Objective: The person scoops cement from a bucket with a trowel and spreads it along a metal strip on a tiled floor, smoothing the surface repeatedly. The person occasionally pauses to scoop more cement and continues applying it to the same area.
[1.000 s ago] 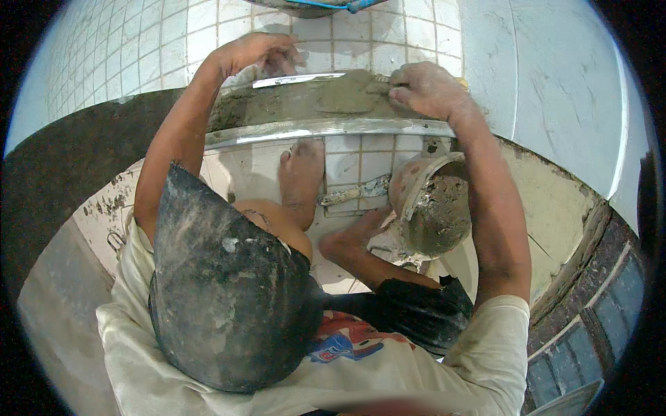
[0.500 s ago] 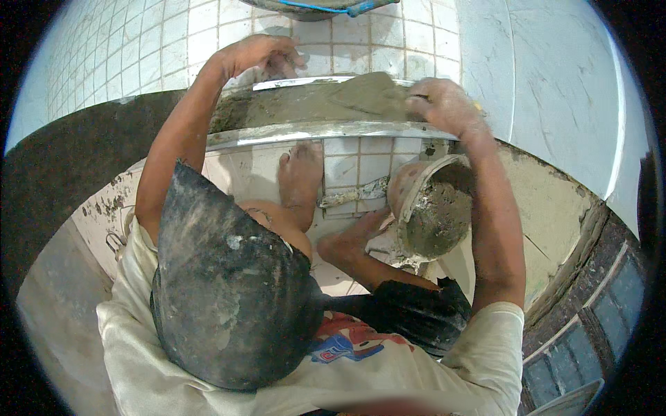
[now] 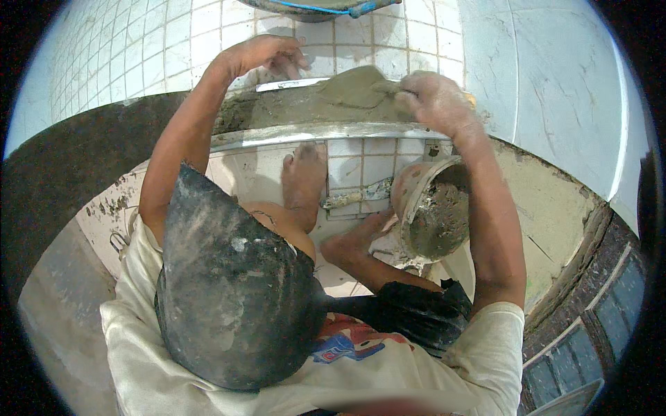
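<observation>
White tiles (image 3: 385,38) are laid across the far side and met on the right by a pale panel (image 3: 562,83); nearer the person, a ledge is covered by a band of grey mortar (image 3: 277,107), bordered by a pale strip (image 3: 326,132) in front and a short white strip (image 3: 291,85) behind, by which its edges are presumably kept straight; a trowel (image 3: 354,87) is rested on the band, right of its middle, its blade coated with mortar and laid low, likely so that the surface can be pressed evenly; its handle is mostly covered by the right hand (image 3: 437,100), the grip being closed round it; the left hand (image 3: 269,54) is held out near the white strip, its grip loosely spread with the fingers bent, and nothing is seen in it; whether the strip is touched cannot be told; a pail (image 3: 406,184) part filled with mortar is set below the right forearm, probably for easy reach; beside it a smeared tool (image 3: 357,194) is laid down, its kind unclear; a dark bucket (image 3: 305,14) is placed beyond.
</observation>
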`<move>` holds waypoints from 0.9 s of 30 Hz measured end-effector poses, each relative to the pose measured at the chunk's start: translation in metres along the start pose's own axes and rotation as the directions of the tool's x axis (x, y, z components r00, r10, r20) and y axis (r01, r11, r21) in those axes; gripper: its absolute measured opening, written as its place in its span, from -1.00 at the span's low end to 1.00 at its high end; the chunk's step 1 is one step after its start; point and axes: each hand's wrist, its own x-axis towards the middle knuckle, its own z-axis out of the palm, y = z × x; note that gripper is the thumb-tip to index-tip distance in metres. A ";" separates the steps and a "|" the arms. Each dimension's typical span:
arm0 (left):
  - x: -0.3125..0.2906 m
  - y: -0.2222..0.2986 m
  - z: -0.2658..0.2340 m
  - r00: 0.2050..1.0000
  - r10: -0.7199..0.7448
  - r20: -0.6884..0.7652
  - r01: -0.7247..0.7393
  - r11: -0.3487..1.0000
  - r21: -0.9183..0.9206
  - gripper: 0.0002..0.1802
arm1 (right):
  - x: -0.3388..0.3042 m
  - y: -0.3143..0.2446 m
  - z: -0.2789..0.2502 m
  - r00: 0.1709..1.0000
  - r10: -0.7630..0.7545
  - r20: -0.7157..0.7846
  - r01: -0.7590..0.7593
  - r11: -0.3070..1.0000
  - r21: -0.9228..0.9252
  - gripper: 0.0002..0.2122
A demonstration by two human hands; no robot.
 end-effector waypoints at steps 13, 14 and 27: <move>0.001 -0.006 0.000 1.000 -0.009 -0.025 0.009 1.000 0.003 -0.38 | 0.003 -0.035 0.034 0.999 -0.027 -0.041 0.022 0.992 -0.122 -0.77; 0.000 -0.006 0.001 0.999 -0.020 -0.025 0.020 1.000 -0.004 -0.38 | 0.003 -0.034 0.031 1.000 -0.003 -0.028 -0.001 0.993 -0.120 -0.76; -0.001 0.002 0.003 1.000 -0.004 -0.016 0.005 1.000 0.010 -0.46 | -0.017 0.040 0.006 0.972 0.233 -0.017 -0.229 0.964 0.139 -0.73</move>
